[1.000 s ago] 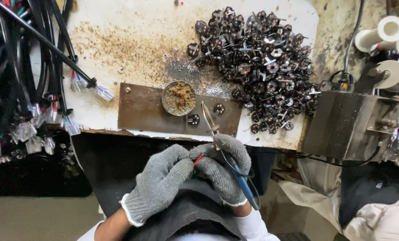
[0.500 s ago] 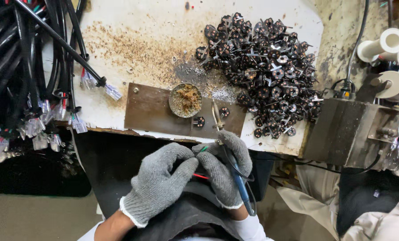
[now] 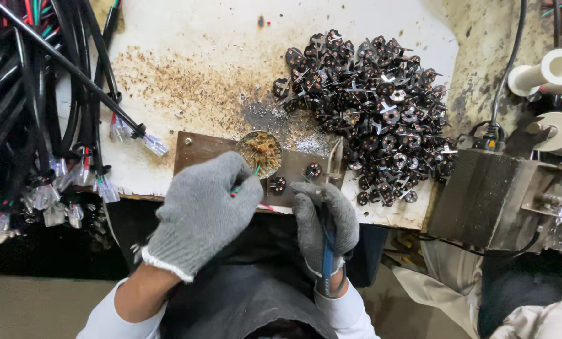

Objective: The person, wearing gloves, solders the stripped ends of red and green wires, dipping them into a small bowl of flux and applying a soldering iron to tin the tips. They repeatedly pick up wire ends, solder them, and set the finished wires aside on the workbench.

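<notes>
Both the left hand (image 3: 199,210) and the right hand (image 3: 325,220) wear grey knitted cloth gloves, matt and nubbly. The tool (image 3: 327,251) has a smooth blue plastic grip and bright metal tips. The brown plate (image 3: 199,150) looks dull and rusty; the white bench (image 3: 187,56) is stained and gritty; the dark parts (image 3: 369,107) glint with metal.

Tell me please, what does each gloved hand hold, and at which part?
The right hand grips blue-handled pliers by the handles, tips over the brown plate. The left hand pinches thin coloured wires near their ends, by the round pot.
</notes>
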The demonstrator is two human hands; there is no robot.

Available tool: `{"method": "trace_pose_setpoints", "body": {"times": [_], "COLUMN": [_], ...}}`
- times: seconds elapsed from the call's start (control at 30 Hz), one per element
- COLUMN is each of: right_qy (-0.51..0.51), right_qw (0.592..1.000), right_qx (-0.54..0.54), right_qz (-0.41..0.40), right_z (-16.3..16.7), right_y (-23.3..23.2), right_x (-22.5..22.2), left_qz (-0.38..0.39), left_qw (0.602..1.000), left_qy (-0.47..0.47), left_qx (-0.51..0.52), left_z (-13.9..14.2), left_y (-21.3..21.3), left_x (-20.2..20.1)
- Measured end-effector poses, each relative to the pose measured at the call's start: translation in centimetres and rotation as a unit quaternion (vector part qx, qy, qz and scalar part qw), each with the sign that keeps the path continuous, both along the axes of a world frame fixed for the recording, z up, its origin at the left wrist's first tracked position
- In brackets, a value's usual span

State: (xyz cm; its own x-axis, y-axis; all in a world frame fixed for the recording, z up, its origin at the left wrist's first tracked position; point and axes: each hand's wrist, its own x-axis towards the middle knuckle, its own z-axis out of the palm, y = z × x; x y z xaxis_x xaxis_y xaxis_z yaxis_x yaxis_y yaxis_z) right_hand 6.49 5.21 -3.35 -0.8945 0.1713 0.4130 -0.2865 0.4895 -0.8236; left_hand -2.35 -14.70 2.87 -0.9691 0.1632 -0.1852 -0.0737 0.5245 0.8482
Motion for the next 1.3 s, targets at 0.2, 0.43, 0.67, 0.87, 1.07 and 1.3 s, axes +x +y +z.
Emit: {"method": "trace_pose_setpoints", "body": {"times": [0.2, 0.43, 0.67, 0.87, 1.07, 1.3], "right_qy": [-0.047, -0.087, -0.072, -0.080, -0.097, -0.048], "right_qw": [0.983, 0.948, 0.996, 0.997, 0.990, 0.980], "right_qx": [0.175, 0.303, -0.046, -0.013, 0.107, 0.147], "right_qz": [0.012, 0.035, -0.016, -0.011, 0.000, 0.128], "right_z": [2.8, 3.2, 2.7, 1.3, 1.0, 1.3], "right_y": [-1.1, -2.3, -1.4, 0.3, 0.4, 1.2], "right_x": [-2.1, -2.5, -0.6, 0.2, 0.4, -0.5], "left_qz": [-0.019, 0.037, -0.037, -0.050, -0.057, -0.069], "left_qw": [0.999, 0.991, 0.991, 0.991, 0.992, 0.990], "left_qy": [-0.044, -0.065, 0.059, 0.084, 0.082, 0.100], "left_qx": [0.021, 0.114, 0.118, 0.095, 0.082, 0.072], "left_z": [1.9, 0.4, -2.6, -1.9, -2.5, -2.6], "left_y": [-0.5, -1.5, -2.1, -2.1, -2.2, -2.1], "left_x": [-0.9, 1.5, 2.5, 1.3, 1.3, 1.1]}}
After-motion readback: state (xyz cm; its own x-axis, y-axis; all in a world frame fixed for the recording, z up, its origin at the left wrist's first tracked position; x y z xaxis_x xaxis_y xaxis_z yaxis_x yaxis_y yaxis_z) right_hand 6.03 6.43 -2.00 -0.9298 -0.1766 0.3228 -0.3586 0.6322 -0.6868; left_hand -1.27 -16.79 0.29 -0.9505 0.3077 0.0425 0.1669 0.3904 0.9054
